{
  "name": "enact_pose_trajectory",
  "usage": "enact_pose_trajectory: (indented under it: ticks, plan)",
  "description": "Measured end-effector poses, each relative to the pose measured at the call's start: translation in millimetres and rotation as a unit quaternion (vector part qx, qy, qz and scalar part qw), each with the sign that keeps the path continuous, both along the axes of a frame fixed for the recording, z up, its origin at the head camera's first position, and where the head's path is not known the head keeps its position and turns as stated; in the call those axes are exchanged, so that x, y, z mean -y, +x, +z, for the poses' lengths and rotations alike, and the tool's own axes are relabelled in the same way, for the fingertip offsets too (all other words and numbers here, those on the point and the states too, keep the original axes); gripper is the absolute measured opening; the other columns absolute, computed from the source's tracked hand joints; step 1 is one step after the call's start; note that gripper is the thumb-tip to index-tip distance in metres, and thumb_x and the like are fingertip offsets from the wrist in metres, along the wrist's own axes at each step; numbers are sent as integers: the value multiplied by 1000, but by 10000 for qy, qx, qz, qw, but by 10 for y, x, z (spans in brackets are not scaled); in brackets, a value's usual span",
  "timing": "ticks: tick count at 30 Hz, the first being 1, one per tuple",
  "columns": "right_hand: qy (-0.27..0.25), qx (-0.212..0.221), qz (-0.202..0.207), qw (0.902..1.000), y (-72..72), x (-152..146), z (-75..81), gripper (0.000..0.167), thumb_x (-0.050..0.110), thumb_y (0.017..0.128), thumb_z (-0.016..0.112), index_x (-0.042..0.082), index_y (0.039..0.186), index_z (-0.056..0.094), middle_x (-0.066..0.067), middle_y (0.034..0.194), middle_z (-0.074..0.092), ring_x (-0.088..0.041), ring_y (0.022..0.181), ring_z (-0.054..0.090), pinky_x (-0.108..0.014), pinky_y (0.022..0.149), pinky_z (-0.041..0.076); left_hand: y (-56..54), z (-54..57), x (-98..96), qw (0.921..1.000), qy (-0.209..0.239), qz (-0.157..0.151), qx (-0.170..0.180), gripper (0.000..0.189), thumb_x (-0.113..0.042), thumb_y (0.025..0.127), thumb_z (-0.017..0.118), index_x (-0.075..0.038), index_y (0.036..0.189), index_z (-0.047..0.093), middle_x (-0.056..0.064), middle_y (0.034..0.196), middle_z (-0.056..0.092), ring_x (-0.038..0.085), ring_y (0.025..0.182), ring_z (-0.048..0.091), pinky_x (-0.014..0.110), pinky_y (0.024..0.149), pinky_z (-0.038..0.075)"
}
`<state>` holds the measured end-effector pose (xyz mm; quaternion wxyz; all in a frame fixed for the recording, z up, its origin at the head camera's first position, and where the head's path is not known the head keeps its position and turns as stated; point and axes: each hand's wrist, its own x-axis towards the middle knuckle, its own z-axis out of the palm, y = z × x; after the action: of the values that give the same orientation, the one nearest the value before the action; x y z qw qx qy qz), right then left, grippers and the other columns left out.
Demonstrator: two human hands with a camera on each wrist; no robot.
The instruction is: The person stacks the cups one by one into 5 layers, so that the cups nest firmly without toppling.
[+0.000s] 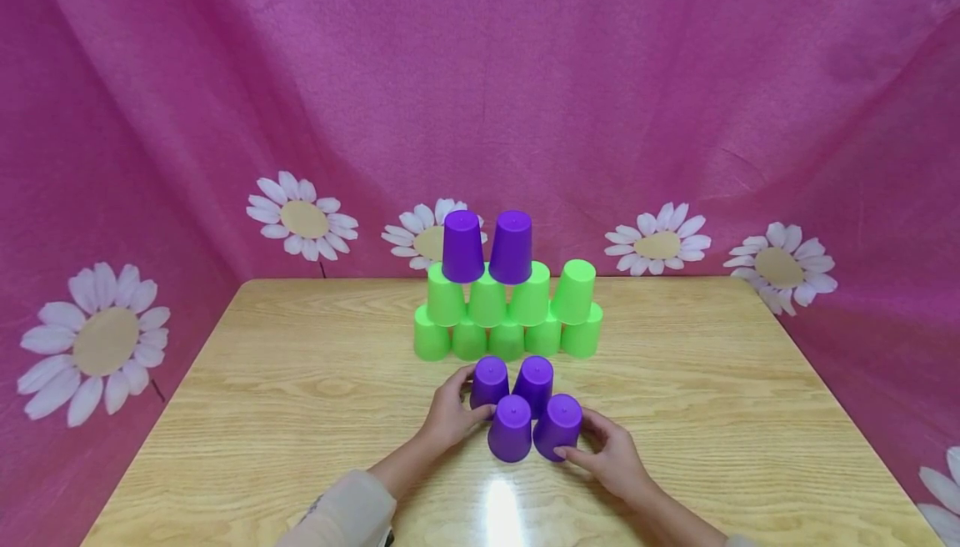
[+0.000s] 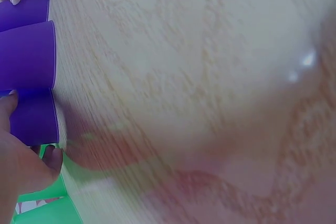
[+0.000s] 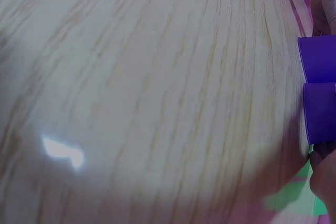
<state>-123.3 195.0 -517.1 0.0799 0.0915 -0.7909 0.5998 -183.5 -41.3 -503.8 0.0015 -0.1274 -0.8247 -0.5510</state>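
Observation:
In the head view, several upside-down purple cups stand close together near the front of the table. My left hand [image 1: 448,418] grips the back left purple cup [image 1: 491,380], thumb in front and fingers behind. The front right purple cup [image 1: 558,426] is held by my right hand [image 1: 617,457], its thumb low on the front and fingers at the far side. Between them are a front left purple cup [image 1: 511,430] and a back right purple cup [image 1: 535,382]. Both wrist views catch the held cups only at the edge: one cup [image 2: 34,119] at left, another cup [image 3: 320,114] at right.
Behind stands a stack of upside-down green cups: a lower row [image 1: 506,342] and an upper row [image 1: 487,298]. Two purple cups [image 1: 512,247] top its left part. The wooden table [image 1: 712,380] ends at a pink curtain [image 1: 480,97] with daisies.

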Motion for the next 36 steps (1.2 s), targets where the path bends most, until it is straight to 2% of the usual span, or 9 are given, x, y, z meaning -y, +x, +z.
enact_pose_trajectory:
  ticks: [4, 6, 8, 11, 18, 21, 27, 36]
  plan:
    - [-13, 80, -142, 9999, 4, 11, -5, 49, -5, 64, 78, -10, 109, 60, 0, 102, 68, 9, 93, 57, -6, 86, 45, -2, 1, -3, 10000, -2, -8, -64, 57, -1, 73, 73, 3, 125, 50, 22, 117, 60, 36, 107, 56, 42, 86, 48]
    - [39, 25, -173, 9998, 5, 10, -3, 48, -5, 64, 78, -10, 108, 61, -10, 102, 69, 9, 93, 57, -6, 86, 45, -6, -2, -5, 10000, -12, 5, -84, 56, -1, 73, 73, 3, 124, 50, 22, 116, 60, 36, 107, 56, 40, 85, 49]
    - [90, -21, -187, 9998, 2, 0, -3, 48, -5, 64, 78, -10, 108, 61, -13, 102, 69, 9, 92, 57, -7, 86, 46, -12, -7, -7, 9999, -22, 11, -98, 56, -2, 73, 73, 3, 124, 51, 22, 116, 60, 35, 107, 56, 40, 85, 49]
    - [207, -69, -231, 9995, -2, -11, 14, 47, -5, 64, 78, -10, 107, 61, -25, 104, 65, 9, 92, 57, -8, 86, 47, -19, -10, -6, 9999, -40, 12, -109, 56, -2, 73, 74, 4, 124, 51, 22, 115, 61, 35, 106, 56, 41, 85, 49]
    - [344, 407, -502, 9973, -25, -29, 89, 49, -1, 65, 79, -8, 110, 61, -23, 108, 65, 9, 92, 57, -14, 88, 49, -14, -13, 17, 9999, -87, 22, -126, 56, -5, 72, 75, 3, 122, 52, 22, 113, 61, 36, 105, 57, 42, 84, 51]
    - [464, 477, -593, 9960, -35, -46, 128, 48, 1, 66, 79, -7, 111, 61, -22, 108, 66, 7, 91, 58, -18, 88, 51, -9, -3, 39, 9999, -43, 11, -113, 56, -6, 72, 76, 4, 122, 52, 23, 113, 61, 36, 104, 58, 43, 85, 52]
    - [637, 433, -611, 9952, -59, -105, 221, 48, 4, 68, 79, -5, 111, 61, -20, 107, 66, 5, 91, 59, -32, 90, 53, -30, 25, 99, 10000, 12, 62, 18, 56, -6, 73, 75, 5, 123, 51, 23, 112, 61, 36, 103, 59, 45, 90, 51]
    - [781, 251, -559, 9951, -96, -186, 312, 46, 4, 70, 78, -5, 111, 61, -20, 108, 66, 9, 92, 56, -37, 91, 52, -51, 84, 180, 9998, 79, 183, -64, 55, -6, 73, 76, 4, 121, 52, 22, 109, 62, 35, 101, 59, 44, 84, 53]
